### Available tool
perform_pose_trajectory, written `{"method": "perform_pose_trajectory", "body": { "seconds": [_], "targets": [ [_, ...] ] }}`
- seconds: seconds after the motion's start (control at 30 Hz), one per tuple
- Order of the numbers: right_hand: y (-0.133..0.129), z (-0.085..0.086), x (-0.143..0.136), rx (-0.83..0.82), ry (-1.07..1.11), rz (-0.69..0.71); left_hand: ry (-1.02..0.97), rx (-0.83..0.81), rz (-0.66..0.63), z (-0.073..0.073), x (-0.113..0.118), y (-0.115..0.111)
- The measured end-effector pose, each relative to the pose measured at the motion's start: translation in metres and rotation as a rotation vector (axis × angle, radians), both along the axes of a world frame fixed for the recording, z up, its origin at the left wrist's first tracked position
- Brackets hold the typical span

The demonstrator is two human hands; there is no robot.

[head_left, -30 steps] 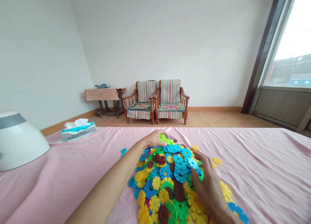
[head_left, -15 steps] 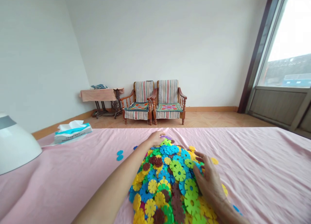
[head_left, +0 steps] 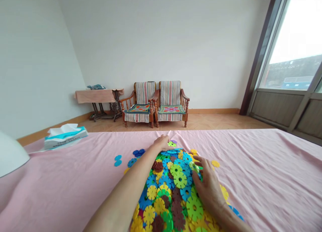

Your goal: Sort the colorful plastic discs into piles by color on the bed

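Note:
A heap of plastic snowflake discs point(head_left: 164, 181) in blue, green, yellow, brown and other colours spreads out in front of me. My left hand point(head_left: 162, 143) reaches to its far end, thumb and fingers apart and curved beside a green disc point(head_left: 172, 144). A purple disc point(head_left: 174, 141) lies just beyond; some of the left fingertips are hidden. On the heap's right side, my right hand point(head_left: 206, 175) is cupped with its fingers apart. Its fingertips are at a tilted light green disc point(head_left: 194, 166), which I cannot see gripped.
Loose blue discs point(head_left: 118, 160) and a yellow disc point(head_left: 215, 164) lie on the pink cloth point(head_left: 264, 178). A tissue box point(head_left: 65, 138) and a white rounded object point(head_left: 11, 154) are at left. Two armchairs point(head_left: 153, 104) stand beyond the table's far edge.
The view has shifted slightly to the right. Several blue discs at the heap's far end have shifted or tilted near my left hand. The light green disc by my right fingers has tilted.

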State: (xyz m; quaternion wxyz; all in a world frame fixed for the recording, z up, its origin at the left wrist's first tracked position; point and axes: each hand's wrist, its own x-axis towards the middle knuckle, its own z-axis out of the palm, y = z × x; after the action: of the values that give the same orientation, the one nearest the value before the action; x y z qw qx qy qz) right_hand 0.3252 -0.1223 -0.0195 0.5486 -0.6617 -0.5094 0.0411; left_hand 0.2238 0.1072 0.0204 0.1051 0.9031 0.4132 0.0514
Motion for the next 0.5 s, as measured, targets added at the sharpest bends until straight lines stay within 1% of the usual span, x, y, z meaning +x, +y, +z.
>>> {"method": "perform_pose_trajectory", "body": {
  "seconds": [0.1, 0.2, 0.3, 0.4, 0.5],
  "targets": [
    [0.0, 0.0, 0.0, 0.003, -0.007, 0.002, -0.042, -0.031, -0.074, -0.001, -0.002, -0.002],
    [0.0, 0.001, 0.0, -0.001, -0.017, 0.003, -0.097, -0.072, -0.137, 0.004, -0.009, -0.005],
    [0.0, 0.001, 0.0, 0.001, -0.026, 0.007, -0.146, -0.139, -0.197, 0.016, -0.024, -0.01],
    [0.0, 0.0, 0.001, 0.004, -0.032, 0.01, -0.191, -0.229, -0.286, 0.031, -0.04, -0.017],
    [0.001, 0.0, 0.001, 0.011, -0.042, 0.007, -0.236, -0.287, -0.363, 0.038, -0.045, -0.021]
  ]
}}
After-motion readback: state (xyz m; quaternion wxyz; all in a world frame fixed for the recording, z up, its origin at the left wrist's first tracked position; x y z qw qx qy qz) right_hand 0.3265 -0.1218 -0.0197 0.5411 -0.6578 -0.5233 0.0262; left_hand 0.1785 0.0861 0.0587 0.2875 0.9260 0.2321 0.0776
